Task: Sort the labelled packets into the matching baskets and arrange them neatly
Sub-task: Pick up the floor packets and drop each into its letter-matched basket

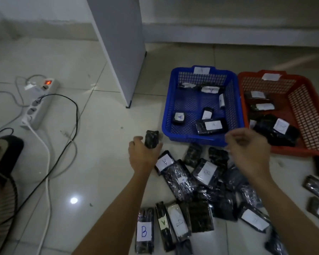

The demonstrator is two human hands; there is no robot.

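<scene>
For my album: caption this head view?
Left hand grips a black packet beside the blue basket.

1. The scene was dim, with a cool, bluish cast.
2. An overhead light left a round glare spot (73, 200) on the glossy floor tiles (92, 162).
3. The right hand (247, 150) was motion-blurred.
4. Wide-angle distortion bent the edges.

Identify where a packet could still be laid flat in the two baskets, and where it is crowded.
Blue basket: bare mesh in the left and middle, between the far packets and the near A packets. Red basket: bare strip along its right wall. Crowded: red basket's left side, and the floor pile before the baskets.
</scene>
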